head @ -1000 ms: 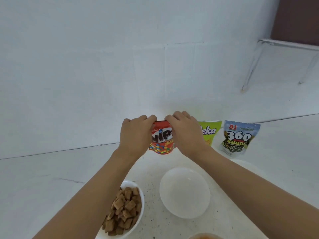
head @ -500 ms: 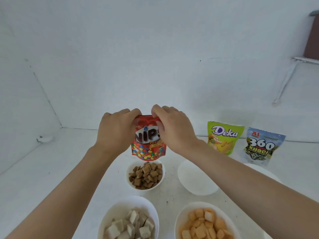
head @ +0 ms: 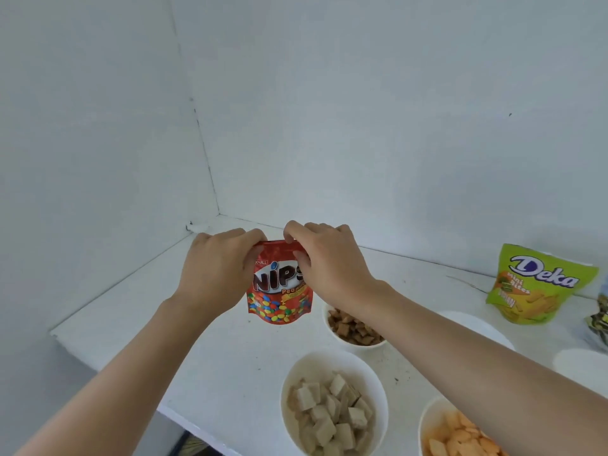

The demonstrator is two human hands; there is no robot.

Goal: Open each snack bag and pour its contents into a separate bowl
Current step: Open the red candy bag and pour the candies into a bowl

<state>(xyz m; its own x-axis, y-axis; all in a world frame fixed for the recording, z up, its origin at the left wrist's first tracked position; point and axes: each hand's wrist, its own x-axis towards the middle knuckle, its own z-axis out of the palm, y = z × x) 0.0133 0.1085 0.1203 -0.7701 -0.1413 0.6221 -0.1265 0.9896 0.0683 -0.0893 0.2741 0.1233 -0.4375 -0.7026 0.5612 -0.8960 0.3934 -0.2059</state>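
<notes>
Left hand (head: 218, 268) and right hand (head: 329, 261) pinch the red Nips bag (head: 279, 301) by its top edge, fingers (head: 246, 235) curled tight, bag upright above the counter (head: 214, 363), ten o'clock from the brown-snack bowl (head: 353, 329).

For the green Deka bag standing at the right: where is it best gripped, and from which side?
Probably the flat top seal of the Deka bag, pinched from above and the front: it stands upright, the wall is close behind, a dark bag crowds its right, and its belly bulges.
</notes>
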